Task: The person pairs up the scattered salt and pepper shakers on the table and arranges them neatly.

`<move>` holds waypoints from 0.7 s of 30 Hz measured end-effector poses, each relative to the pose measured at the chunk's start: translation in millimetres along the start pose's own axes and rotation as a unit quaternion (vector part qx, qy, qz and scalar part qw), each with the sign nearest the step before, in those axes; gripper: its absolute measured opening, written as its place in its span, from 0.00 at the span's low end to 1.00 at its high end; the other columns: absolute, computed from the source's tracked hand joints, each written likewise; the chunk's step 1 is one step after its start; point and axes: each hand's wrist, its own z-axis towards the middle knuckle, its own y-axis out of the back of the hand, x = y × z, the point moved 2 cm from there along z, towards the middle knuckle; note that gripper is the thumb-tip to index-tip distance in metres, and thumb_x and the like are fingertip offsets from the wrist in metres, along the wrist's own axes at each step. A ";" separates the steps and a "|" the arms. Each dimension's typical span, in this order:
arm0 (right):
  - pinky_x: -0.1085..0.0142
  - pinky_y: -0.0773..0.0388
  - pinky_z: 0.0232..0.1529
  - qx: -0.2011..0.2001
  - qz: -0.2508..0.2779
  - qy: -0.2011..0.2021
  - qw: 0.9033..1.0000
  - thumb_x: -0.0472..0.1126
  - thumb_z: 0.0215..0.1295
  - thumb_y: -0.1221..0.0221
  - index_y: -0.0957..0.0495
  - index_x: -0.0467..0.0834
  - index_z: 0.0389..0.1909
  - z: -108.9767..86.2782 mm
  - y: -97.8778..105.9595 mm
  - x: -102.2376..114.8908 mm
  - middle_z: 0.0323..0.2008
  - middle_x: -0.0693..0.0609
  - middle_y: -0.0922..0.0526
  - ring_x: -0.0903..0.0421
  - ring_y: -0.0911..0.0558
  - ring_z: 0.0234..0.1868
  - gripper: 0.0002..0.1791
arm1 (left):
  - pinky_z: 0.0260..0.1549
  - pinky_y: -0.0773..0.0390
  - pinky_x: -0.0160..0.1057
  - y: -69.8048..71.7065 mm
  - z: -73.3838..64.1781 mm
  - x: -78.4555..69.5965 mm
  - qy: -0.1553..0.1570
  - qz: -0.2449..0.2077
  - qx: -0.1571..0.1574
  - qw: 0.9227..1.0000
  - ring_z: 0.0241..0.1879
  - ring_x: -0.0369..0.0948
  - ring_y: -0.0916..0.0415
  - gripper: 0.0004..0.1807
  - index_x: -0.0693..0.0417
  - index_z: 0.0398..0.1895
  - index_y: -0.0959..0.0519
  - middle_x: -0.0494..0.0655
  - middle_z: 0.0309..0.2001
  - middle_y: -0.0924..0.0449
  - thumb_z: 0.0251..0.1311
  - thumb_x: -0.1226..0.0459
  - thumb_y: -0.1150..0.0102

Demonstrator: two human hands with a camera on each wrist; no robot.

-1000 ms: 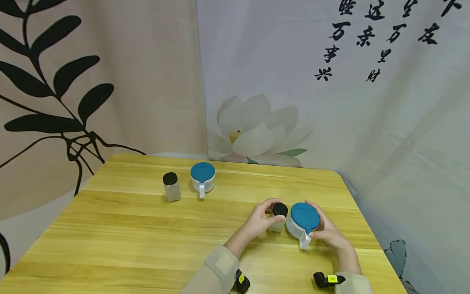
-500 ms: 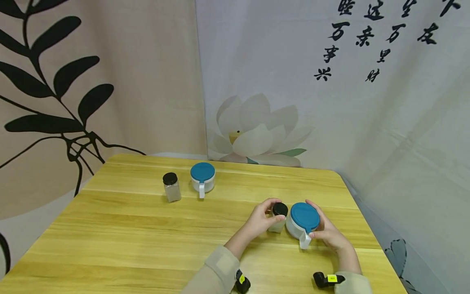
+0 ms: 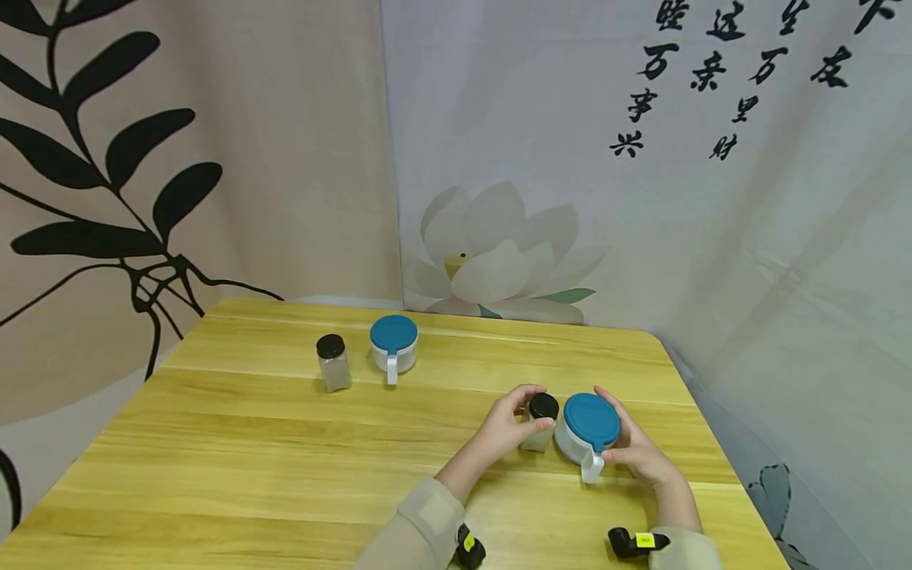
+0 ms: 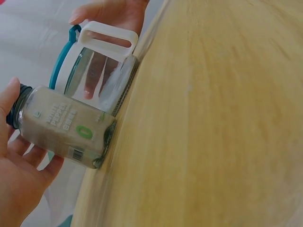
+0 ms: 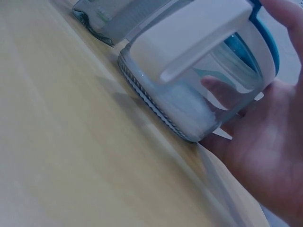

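Observation:
My left hand (image 3: 506, 423) grips a square pepper bottle (image 4: 66, 125) with a black cap, thumb and fingers at opposite sides near the cap. The bottle stands upright on the table and holds greyish powder. Right beside it is a clear seasoning jar (image 5: 189, 94) with a blue lid (image 3: 592, 420), a white handle and white grains at the bottom. Around that jar's right side my right hand (image 3: 641, 451) curls, its thumb near the handle. Bottle and jar are side by side; whether they touch I cannot tell.
Farther back on the wooden table (image 3: 249, 459) stand a second black-capped bottle (image 3: 334, 372) and a second blue-lidded jar (image 3: 393, 348), a little apart. A printed curtain (image 3: 534, 142) hangs behind the table's back edge.

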 end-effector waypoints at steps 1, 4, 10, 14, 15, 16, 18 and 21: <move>0.53 0.41 0.58 -0.003 0.000 -0.001 1.000 0.41 0.57 0.33 0.61 0.46 0.76 -0.1 -0.1 0.1 0.68 0.45 0.46 0.57 0.35 0.63 0.55 | 0.51 0.28 0.44 0.0 -0.3 -0.1 0.000 0.001 -0.001 1.000 0.52 0.41 0.28 0.26 0.51 0.59 0.26 0.46 0.56 0.24 0.57 0.61 0.33; 0.56 0.38 0.57 -0.008 0.006 -0.002 1.000 0.41 0.57 0.33 0.60 0.46 0.76 -0.2 -0.9 1.1 0.69 0.40 0.49 0.57 0.35 0.62 0.54 | 0.51 0.28 0.43 -0.3 -0.6 -0.1 0.001 0.003 -0.001 1.000 0.52 0.40 0.28 0.26 0.51 0.60 0.27 0.45 0.56 0.24 0.57 0.60 0.33; 0.63 0.33 0.55 -0.006 0.013 0.014 1.000 0.38 0.58 0.35 0.60 0.44 0.76 0.4 -2.4 4.8 0.70 0.30 0.64 0.56 0.38 0.63 0.53 | 0.54 0.30 0.42 0.2 -1.3 -3.6 -0.008 0.002 0.007 1.000 0.55 0.38 0.29 0.28 0.50 0.62 0.28 0.45 0.59 0.26 0.59 0.58 0.34; 0.66 0.34 0.55 -0.013 0.008 0.018 1.000 0.38 0.57 0.35 0.59 0.42 0.75 1.0 -2.5 7.9 0.71 0.30 0.68 0.56 0.39 0.63 0.52 | 0.58 0.34 0.43 1.3 -2.0 -6.7 -0.014 -0.006 0.011 1.000 0.58 0.36 0.31 0.29 0.49 0.64 0.30 0.44 0.60 0.27 0.59 0.58 0.35; 0.66 0.33 0.55 -0.013 0.008 0.021 1.000 0.38 0.58 0.35 0.59 0.42 0.75 1.1 -2.6 8.7 0.71 0.30 0.66 0.56 0.39 0.63 0.52 | 0.59 0.34 0.44 1.6 -2.0 -7.2 -0.015 -0.007 0.012 1.000 0.58 0.36 0.32 0.29 0.48 0.65 0.30 0.43 0.60 0.27 0.60 0.58 0.35; 0.65 0.33 0.55 -0.012 0.008 0.026 1.000 0.38 0.58 0.35 0.59 0.42 0.75 1.4 -2.6 9.5 0.71 0.30 0.64 0.56 0.38 0.63 0.52 | 0.59 0.35 0.44 1.8 -2.0 -7.6 -0.018 -0.008 0.012 1.000 0.58 0.36 0.32 0.29 0.49 0.65 0.30 0.44 0.60 0.27 0.60 0.58 0.35; 0.65 0.32 0.56 -0.011 0.009 0.038 0.999 0.37 0.58 0.36 0.58 0.42 0.75 2.0 -2.6 10.6 0.71 0.32 0.58 0.56 0.36 0.63 0.51 | 0.59 0.35 0.45 2.4 -2.0 -7.9 -0.020 -0.008 0.013 1.000 0.58 0.36 0.32 0.29 0.49 0.64 0.30 0.45 0.60 0.27 0.60 0.58 0.35; 0.65 0.34 0.57 -0.002 0.009 0.059 0.998 0.37 0.60 0.37 0.58 0.42 0.75 2.8 -2.9 12.5 0.71 0.35 0.53 0.57 0.37 0.65 0.49 | 0.59 0.35 0.47 3.2 -2.1 -7.8 -0.021 -0.006 0.013 1.000 0.58 0.36 0.32 0.29 0.48 0.64 0.30 0.45 0.60 0.26 0.60 0.58 0.35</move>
